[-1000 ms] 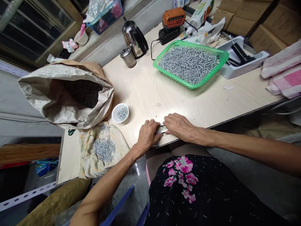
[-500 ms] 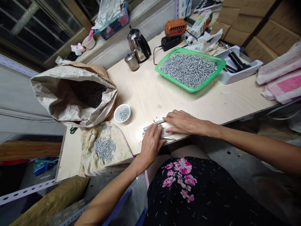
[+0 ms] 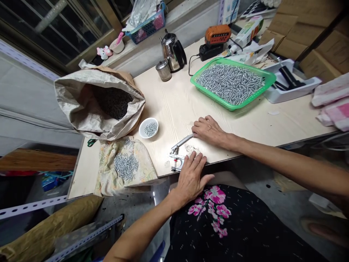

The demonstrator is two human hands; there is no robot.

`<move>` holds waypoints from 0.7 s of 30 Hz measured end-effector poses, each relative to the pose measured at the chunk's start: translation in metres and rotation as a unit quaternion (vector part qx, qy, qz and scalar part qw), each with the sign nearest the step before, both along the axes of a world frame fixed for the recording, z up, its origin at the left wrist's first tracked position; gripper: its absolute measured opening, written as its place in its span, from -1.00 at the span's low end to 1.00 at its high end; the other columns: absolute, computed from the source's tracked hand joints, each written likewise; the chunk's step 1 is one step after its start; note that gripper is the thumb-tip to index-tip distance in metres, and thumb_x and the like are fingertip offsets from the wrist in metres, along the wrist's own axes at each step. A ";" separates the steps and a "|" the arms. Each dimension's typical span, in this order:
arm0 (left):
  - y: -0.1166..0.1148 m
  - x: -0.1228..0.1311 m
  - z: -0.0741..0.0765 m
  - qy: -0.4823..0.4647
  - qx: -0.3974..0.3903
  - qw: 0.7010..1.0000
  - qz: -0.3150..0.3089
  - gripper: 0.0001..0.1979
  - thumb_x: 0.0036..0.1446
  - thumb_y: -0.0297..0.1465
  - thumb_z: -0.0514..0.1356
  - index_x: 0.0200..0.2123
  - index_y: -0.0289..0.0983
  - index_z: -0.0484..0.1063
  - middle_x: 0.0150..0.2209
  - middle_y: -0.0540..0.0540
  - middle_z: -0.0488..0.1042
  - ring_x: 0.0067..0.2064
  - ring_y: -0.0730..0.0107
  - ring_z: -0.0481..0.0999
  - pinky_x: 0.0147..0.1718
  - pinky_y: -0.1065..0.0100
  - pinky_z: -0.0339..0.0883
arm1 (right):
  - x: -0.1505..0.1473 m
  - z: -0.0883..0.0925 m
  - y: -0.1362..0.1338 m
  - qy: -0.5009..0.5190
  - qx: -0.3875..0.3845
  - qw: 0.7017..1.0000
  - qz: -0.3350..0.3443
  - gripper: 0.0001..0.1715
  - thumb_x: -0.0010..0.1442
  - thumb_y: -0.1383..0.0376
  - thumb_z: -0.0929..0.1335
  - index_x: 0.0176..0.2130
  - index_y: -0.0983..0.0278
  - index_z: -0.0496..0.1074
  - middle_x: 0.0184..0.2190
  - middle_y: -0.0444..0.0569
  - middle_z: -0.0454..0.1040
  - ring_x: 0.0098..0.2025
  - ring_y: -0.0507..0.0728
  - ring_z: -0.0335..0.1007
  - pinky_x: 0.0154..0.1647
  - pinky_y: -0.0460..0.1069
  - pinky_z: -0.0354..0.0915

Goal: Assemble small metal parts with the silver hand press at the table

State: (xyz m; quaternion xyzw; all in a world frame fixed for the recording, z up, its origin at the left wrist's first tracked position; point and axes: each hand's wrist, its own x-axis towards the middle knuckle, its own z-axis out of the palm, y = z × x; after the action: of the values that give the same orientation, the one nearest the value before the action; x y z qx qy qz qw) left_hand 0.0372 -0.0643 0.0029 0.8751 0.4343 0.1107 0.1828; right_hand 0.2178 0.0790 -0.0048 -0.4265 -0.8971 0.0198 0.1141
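Left hand (image 3: 191,179) spread flat, right hand (image 3: 208,131) curled at a handle (image 3: 183,142), grip unclear, hinged metal tool (image 3: 179,158) jutting leftward between them

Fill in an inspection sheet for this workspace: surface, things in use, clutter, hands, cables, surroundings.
Surface: pale, wood-grained table.
Things in use: metal tool near the front edge; metal pieces heaped on a cloth, more in the bowl and green basket.
Clutter: kettle, canister, battery on charger, white tray, sack with dark contents.
Hands: left hand flat over the tool's lower part; right hand curled at its upper handle's end, grip unclear.
Cables: black cable beside the charger.
Surroundings: window, cardboard boxes, towel.
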 end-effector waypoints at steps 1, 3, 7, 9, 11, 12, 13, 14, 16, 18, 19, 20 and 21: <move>0.001 -0.005 0.003 -0.008 0.015 1.000 0.019 -0.49 0.31 -0.12 0.06 0.22 -0.25 0.27 0.24 -0.27 0.32 0.31 0.04 0.22 0.24 -0.04 0.19 | 0.001 0.003 -0.006 0.008 0.004 1.000 -0.006 -0.86 0.29 0.29 0.31 -0.25 0.29 0.46 -0.21 0.07 0.50 -0.14 0.22 0.25 -0.16 0.09 -0.05; 0.007 -0.019 0.012 0.006 0.051 0.994 0.098 -0.61 0.32 -0.19 0.07 0.07 -0.29 0.40 0.12 -0.31 0.40 0.17 0.08 0.36 0.11 0.07 0.34 | 0.004 0.009 -0.021 0.036 0.004 0.999 -0.008 -0.84 0.29 0.26 0.32 -0.20 0.30 0.44 -0.17 0.08 0.48 -0.12 0.22 0.25 -0.14 0.08 -0.02; 0.036 -0.053 0.028 0.153 0.018 0.963 0.222 -0.74 0.21 -0.20 0.21 -0.33 -0.28 0.52 -0.22 -0.24 0.47 -0.09 0.07 0.41 -0.14 0.14 0.36 | 0.007 0.009 -0.051 0.086 -0.073 0.993 0.041 -0.79 0.30 0.16 0.32 -0.22 0.27 0.40 -0.24 0.00 0.47 -0.16 0.18 0.29 -0.15 0.06 0.02; 0.051 -0.065 0.031 0.194 -0.063 0.954 0.218 -0.76 0.13 -0.20 0.28 -0.43 -0.26 0.51 -0.29 -0.18 0.47 -0.14 0.12 0.42 -0.20 0.23 0.33 | 0.006 0.002 -0.062 0.086 -0.105 0.989 0.063 -0.78 0.30 0.14 0.32 -0.25 0.25 0.39 -0.27 -0.03 0.46 -0.20 0.16 0.29 -0.15 0.06 0.02; 0.061 -0.071 0.030 0.194 -0.138 0.947 0.215 -0.78 0.06 -0.22 0.32 -0.48 -0.25 0.51 -0.34 -0.13 0.48 -0.20 0.19 0.45 -0.26 0.31 0.28 | 0.004 -0.006 -0.068 0.087 -0.113 0.987 0.073 -0.77 0.31 0.13 0.31 -0.27 0.24 0.38 -0.31 -0.05 0.45 -0.23 0.16 0.29 -0.14 0.08 0.01; 0.065 -0.073 0.030 0.186 -0.165 0.944 0.217 -0.80 0.03 -0.25 0.33 -0.50 -0.24 0.51 -0.38 -0.11 0.48 -0.24 0.21 0.46 -0.30 0.33 0.26 | 0.002 -0.009 -0.070 0.091 -0.111 0.987 0.077 -0.78 0.30 0.13 0.31 -0.28 0.23 0.37 -0.32 -0.05 0.45 -0.24 0.17 0.29 -0.14 0.09 0.00; 0.068 -0.074 0.029 0.177 -0.183 0.942 0.218 -0.83 0.00 -0.28 0.35 -0.52 -0.23 0.51 -0.41 -0.10 0.48 -0.26 0.22 0.47 -0.32 0.34 0.25 | 0.001 -0.011 -0.072 0.094 -0.107 0.986 0.081 -0.79 0.29 0.14 0.31 -0.29 0.22 0.36 -0.33 -0.06 0.44 -0.24 0.17 0.29 -0.14 0.09 0.00; 0.070 -0.075 0.029 0.171 -0.191 0.942 0.217 -0.86 -0.03 -0.33 0.36 -0.54 -0.23 0.50 -0.43 -0.09 0.48 -0.28 0.22 0.48 -0.33 0.35 0.24 | 0.000 -0.012 -0.073 0.096 -0.102 0.986 0.086 -0.81 0.28 0.15 0.32 -0.30 0.22 0.35 -0.34 -0.06 0.44 -0.24 0.18 0.29 -0.13 0.10 0.00; 0.074 -0.080 0.032 0.164 -0.191 0.945 0.211 -0.88 -0.08 -0.41 0.37 -0.58 -0.22 0.50 -0.46 -0.08 0.48 -0.29 0.23 0.48 -0.35 0.37 0.23 | -0.001 -0.010 -0.076 0.102 -0.097 0.986 0.091 -0.87 0.26 0.21 0.32 -0.30 0.22 0.34 -0.33 -0.05 0.44 -0.23 0.18 0.30 -0.12 0.11 0.00; 0.081 -0.088 0.043 0.148 -0.160 0.951 0.218 -0.88 -0.06 -0.43 0.36 -0.58 -0.22 0.50 -0.44 -0.09 0.50 -0.33 0.26 0.47 -0.37 0.37 0.23 | -0.002 -0.007 -0.079 0.112 -0.106 0.984 0.087 -0.90 0.28 0.26 0.29 -0.29 0.23 0.33 -0.32 -0.04 0.44 -0.26 0.17 0.31 -0.13 0.10 0.02; 0.086 -0.093 0.053 0.134 -0.130 0.955 0.229 -0.88 -0.02 -0.41 0.35 -0.56 -0.23 0.52 -0.42 -0.09 0.51 -0.35 0.29 0.46 -0.37 0.37 0.24 | -0.003 -0.006 -0.081 0.115 -0.114 0.983 0.085 -0.90 0.29 0.27 0.27 -0.29 0.23 0.33 -0.33 -0.04 0.44 -0.27 0.16 0.31 -0.14 0.09 0.03; 0.092 -0.099 0.064 0.114 -0.090 0.959 0.242 -0.89 0.03 -0.38 0.32 -0.52 -0.23 0.54 -0.41 -0.10 0.52 -0.37 0.31 0.45 -0.37 0.37 0.24 | -0.003 -0.006 -0.083 0.117 -0.120 0.982 0.082 -0.88 0.31 0.27 0.26 -0.30 0.23 0.32 -0.33 -0.05 0.44 -0.28 0.15 0.31 -0.16 0.09 0.04; 0.099 -0.106 0.077 0.091 -0.043 0.962 0.254 -0.88 0.08 -0.35 0.29 -0.46 -0.24 0.56 -0.38 -0.11 0.53 -0.38 0.33 0.45 -0.36 0.36 0.26 | -0.004 -0.007 -0.084 0.117 -0.124 0.982 0.079 -0.86 0.32 0.27 0.26 -0.31 0.23 0.30 -0.34 -0.05 0.43 -0.29 0.15 0.32 -0.17 0.08 0.05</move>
State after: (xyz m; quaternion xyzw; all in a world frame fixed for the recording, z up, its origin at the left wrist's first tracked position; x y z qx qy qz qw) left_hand -0.0690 0.0343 0.0799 0.7335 0.6617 0.0547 0.1454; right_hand 0.2143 -0.0049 -0.0114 -0.3602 -0.8988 0.1896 0.1628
